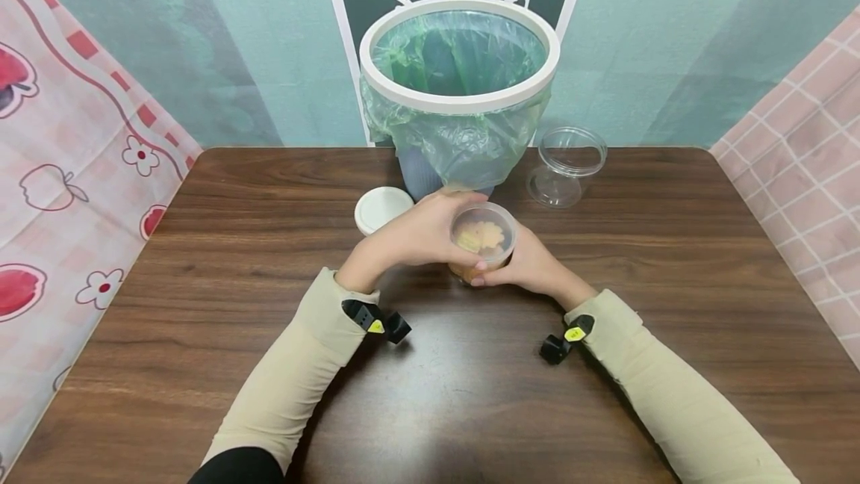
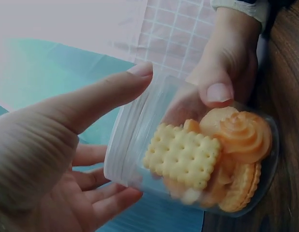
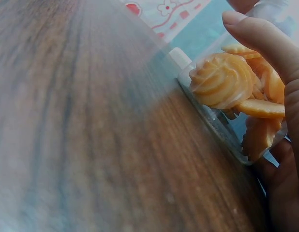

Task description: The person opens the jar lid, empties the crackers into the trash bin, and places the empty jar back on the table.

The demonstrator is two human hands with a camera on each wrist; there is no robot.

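Observation:
A clear plastic jar (image 2: 188, 104) with a frosted, see-through lid (image 2: 121, 145) stands on the wooden table between both hands. Inside lie several cookies: a square scalloped biscuit (image 2: 181, 155), swirl cookies (image 3: 222, 79) and thin round ones. My left hand (image 1: 430, 228) holds the jar at its top, thumb and fingers on opposite sides of the lid. Around the lower body, my right hand (image 1: 529, 266) grips the jar, its thumb lying along the near wall. In the head view the left hand covers part of the jar's far side.
Behind the hands stands a bin (image 1: 419, 163) with a white rim (image 1: 460, 104) and a green plastic liner (image 1: 463, 137). A round white-topped thing (image 1: 383, 209) sits left of the jar. To the right, near the back edge, is a clear plastic jar (image 1: 571, 163).

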